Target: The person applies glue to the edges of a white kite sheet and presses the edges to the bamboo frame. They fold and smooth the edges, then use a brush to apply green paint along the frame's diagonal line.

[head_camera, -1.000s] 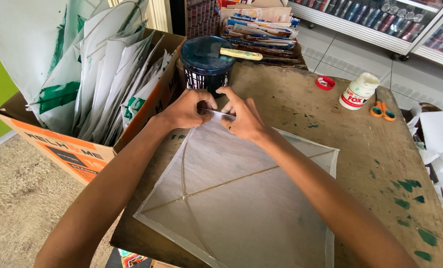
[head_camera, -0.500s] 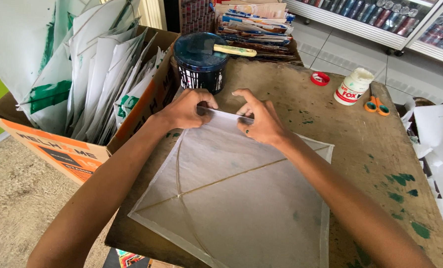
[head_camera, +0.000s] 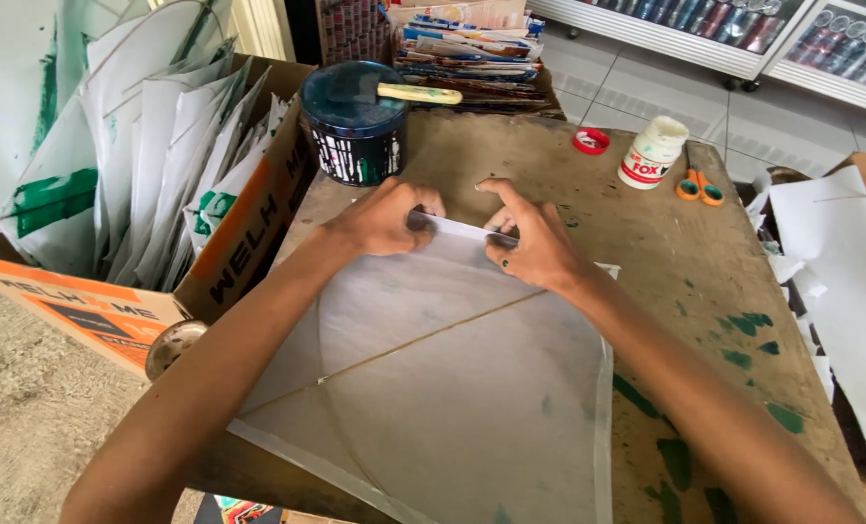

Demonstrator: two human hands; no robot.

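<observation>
While the kite [head_camera: 433,388] lies flat mid-tabletop, left hand [head_camera: 384,218] and right hand [head_camera: 535,243] both pinched tight on its far corner.

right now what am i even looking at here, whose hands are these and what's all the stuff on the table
The picture comes from a camera worn on a person's head, looking down at their own bare hands. The left hand and right hand both press on the far corner of a white paper kite, which lies flat on a worn wooden table with thin sticks across it. Further back stand a dark paint tin with a brush handle across it, a white glue bottle, a red cap and orange-handled scissors. A cardboard box of more kites sits on the left.
</observation>
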